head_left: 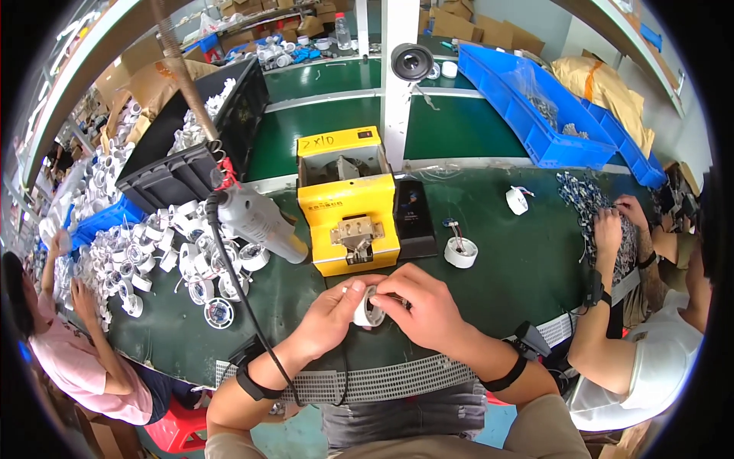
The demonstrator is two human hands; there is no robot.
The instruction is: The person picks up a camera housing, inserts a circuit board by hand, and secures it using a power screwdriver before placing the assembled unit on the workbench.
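Note:
Between my two hands, just in front of the yellow machine, is a round white plastic housing (368, 312) tilted so its hollow side faces right. My left hand (333, 315) grips its left side, thumb along the rim. The fingers of my right hand (419, 304) are pinched together at the opening, with a small dark part or wire ends partly showing; what exactly they hold is hidden. The yellow bench machine (351, 206) has a metal clamp-like head on its front. To its right stands another white housing (461, 252) with wires and a small board rising from it.
At left lies a heap of white housings (200, 260) beside a hanging grey power tool (260, 222) with a black cable. A black crate (168, 172) and a blue bin (527, 115) stand farther back. Co-workers sit on both sides; one person's hands (615, 222) touch a wire pile.

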